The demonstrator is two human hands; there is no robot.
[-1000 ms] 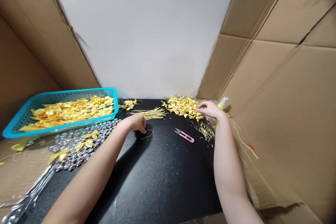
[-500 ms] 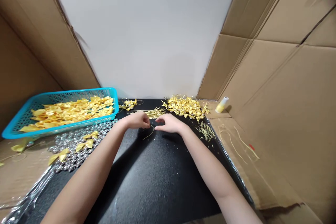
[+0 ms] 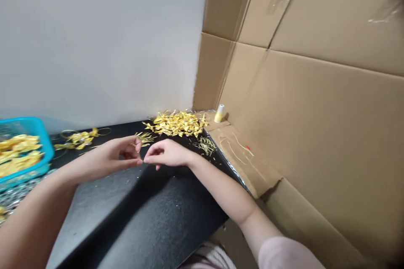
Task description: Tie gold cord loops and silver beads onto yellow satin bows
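My left hand (image 3: 121,155) is over the black table (image 3: 151,214), its thumb and a finger closed close to my right fingertips. My right hand (image 3: 166,153) faces it in a pinch, thumb against forefinger. The fingertips of the two hands nearly meet. Whatever lies between them is too fine to make out. Just behind the hands lies a bundle of gold cords (image 3: 145,138), partly covered by them. A heap of yellow bows (image 3: 179,123) with thin loops is spread beyond my right hand. Thin cord scraps (image 3: 206,146) lie to its right.
A blue basket (image 3: 47,147) of yellow fabric bows stands at the left edge, silvery beads (image 3: 19,191) in front of it. More looped bows (image 3: 80,138) lie near the wall. A yellow-and-white spool (image 3: 219,113) stands by the cardboard wall (image 3: 303,122) on the right.
The view has swung to the right. My hands have come closer together, and my right fingers have closed into a pinch. The thin cord that hung by my left hand no longer shows.
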